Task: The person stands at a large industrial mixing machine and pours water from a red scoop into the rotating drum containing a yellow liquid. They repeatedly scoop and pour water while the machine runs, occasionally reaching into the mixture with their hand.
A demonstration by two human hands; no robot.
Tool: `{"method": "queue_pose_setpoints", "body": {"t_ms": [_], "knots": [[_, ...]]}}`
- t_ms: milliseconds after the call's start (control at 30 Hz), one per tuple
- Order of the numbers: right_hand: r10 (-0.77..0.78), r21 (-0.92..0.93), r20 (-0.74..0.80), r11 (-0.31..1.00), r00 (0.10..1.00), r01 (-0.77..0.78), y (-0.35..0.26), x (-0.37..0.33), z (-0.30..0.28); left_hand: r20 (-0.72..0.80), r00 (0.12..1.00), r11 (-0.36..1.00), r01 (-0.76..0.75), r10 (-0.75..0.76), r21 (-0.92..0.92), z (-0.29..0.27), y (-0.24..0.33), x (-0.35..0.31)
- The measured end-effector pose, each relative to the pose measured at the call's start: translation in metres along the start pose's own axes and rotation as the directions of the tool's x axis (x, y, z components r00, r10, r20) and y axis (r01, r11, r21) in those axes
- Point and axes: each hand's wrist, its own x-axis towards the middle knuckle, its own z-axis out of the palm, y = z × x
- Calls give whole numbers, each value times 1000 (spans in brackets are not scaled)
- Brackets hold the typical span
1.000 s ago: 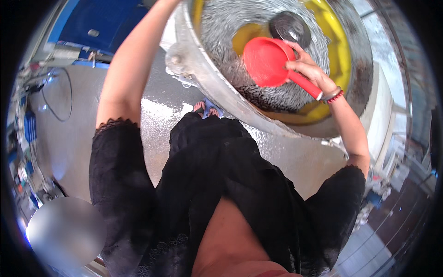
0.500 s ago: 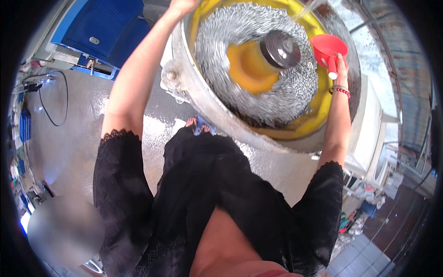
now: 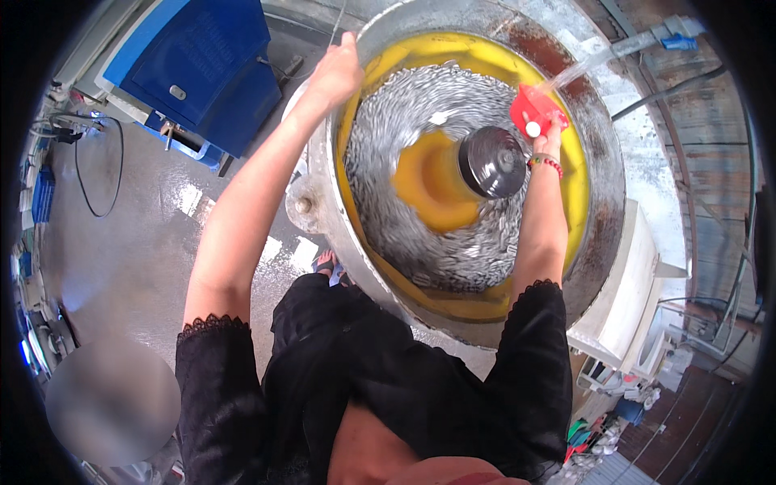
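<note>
My right hand (image 3: 550,134) grips the handle of a red plastic dipper (image 3: 527,103), holding it above the far right part of a big round tub (image 3: 602,242). Water from a pipe (image 3: 638,44) pours down at the dipper. Inside the tub's yellow lining (image 3: 575,194) lies a ring of many small shiny metal pieces (image 3: 388,121), blurred as if moving. A yellow centre column (image 3: 436,182) with a dark round cap (image 3: 493,162) rises from the middle. My left hand (image 3: 338,74) is closed by the tub's far left rim; what it holds, if anything, is hidden.
A blue metal cabinet (image 3: 206,77) stands left of the tub. A black cable (image 3: 97,206) loops over the wet floor (image 3: 137,250). To the right are a pale metal housing (image 3: 618,299) and a corrugated wall (image 3: 703,153). A blue valve (image 3: 679,42) sits on the pipe.
My right hand has brought the dipper left and inward, to the falling water. The tub appears lower in view, showing more of its far rim and the pipe. My left hand now shows fully.
</note>
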Motion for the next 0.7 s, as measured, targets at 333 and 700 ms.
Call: {"method": "queue_pose_setpoints", "body": {"t_ms": [333,700], "knots": [[-11,47,30,999,1000,9,7,58,-29,72,997,999,41,-39,-22,-11,17,-10],[175,-96,413,984,894,-148,59,-16,55,49,995,996,-87,87,-10,17,-6,4]]}}
